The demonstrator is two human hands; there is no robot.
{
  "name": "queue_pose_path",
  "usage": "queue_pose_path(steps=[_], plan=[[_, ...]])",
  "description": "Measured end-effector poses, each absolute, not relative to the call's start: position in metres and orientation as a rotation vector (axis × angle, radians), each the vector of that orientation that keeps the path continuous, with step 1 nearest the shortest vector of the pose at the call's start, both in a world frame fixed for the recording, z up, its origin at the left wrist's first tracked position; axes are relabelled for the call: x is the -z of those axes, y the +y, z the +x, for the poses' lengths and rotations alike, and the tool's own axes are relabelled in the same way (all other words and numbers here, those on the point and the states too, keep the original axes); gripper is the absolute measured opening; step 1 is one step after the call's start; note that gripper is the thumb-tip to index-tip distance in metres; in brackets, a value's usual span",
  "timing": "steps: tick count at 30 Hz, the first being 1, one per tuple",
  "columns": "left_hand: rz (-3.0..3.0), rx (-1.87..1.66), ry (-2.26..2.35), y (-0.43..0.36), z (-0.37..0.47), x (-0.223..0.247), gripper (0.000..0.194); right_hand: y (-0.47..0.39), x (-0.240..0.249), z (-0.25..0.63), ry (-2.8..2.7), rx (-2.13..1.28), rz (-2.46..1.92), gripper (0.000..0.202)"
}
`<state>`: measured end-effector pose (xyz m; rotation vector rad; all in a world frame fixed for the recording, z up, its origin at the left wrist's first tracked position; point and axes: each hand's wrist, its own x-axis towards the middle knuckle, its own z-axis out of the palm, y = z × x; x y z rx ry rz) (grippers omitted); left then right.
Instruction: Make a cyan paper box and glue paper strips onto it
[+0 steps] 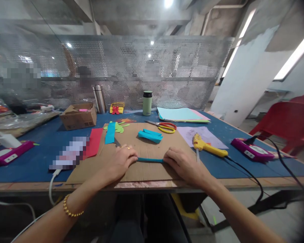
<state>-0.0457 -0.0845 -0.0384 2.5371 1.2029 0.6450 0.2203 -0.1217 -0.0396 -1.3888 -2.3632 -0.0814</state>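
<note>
The left hand and right hand pinch a slim blue paper strip, seemingly already folded; wider creased blue paper lies unheld.

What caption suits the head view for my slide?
Left hand and right hand hold a blue strip between them over cardboard, with scissors and glue gun nearby.
</note>
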Motion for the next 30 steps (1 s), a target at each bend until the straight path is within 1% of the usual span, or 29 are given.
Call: queue_pose_path(steps=[6,10,14,17,23,30], plan=[[2.439,-0.636,1.259,-0.076,-0.046,0.041,0.023,-0.115,0.031,0.219,-2.308,-0.163,-1.575,0.012],[2.395,-0.558,1.214,-0.065,-0.047,0.041,0.025,-0.109,0.031,0.22,-2.297,-0.257,-1.605,0.016],[2.438,-0.422,1.215,-0.059,-0.047,0.037,0.024,-0.1,0.028,0.22,-2.324,-0.333,-1.637,0.016],[2.443,-0.382,1.279,-0.063,-0.046,0.034,0.022,-0.095,0.026,0.22,-2.345,-0.355,-1.688,0.017],[2.361,-0.495,1.267,-0.073,-0.049,0.033,0.007,-0.093,0.023,0.219,-2.353,-0.337,-1.75,0.014],[2.38,-0.447,1.333,-0.076,-0.048,0.028,0.016,-0.095,0.017,0.216,-2.351,-0.394,-1.744,0.013]])
